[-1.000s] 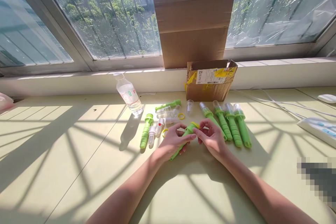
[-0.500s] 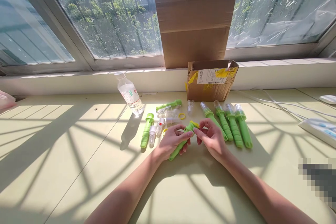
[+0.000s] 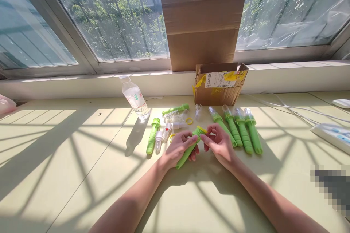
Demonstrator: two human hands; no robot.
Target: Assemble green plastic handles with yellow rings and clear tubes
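My left hand (image 3: 179, 147) is wrapped round a green ribbed plastic handle (image 3: 186, 156), which slants with its threaded end up and to the right. At that threaded end sits a yellow ring (image 3: 201, 129), pinched at its right side by the fingers of my right hand (image 3: 218, 140). Just left of my left hand lie a green threaded handle (image 3: 152, 140) and two small clear tubes with white tops. Behind my hands are another green handle (image 3: 177, 109), clear plastic parts and a loose yellow ring (image 3: 189, 121). A second loose ring (image 3: 171, 138) is partly hidden by my left hand.
Several green handles with clear caps (image 3: 240, 127) lie in a row right of my right hand. A water bottle (image 3: 136, 98) stands at the back left, a cardboard box (image 3: 218, 91) by the sill. White cables and a power strip (image 3: 332, 134) are at far right.
The green handle in my left hand has shifted and turned slightly. My right fingers have moved a little left along the yellow ring. Everything else on the table stays put.
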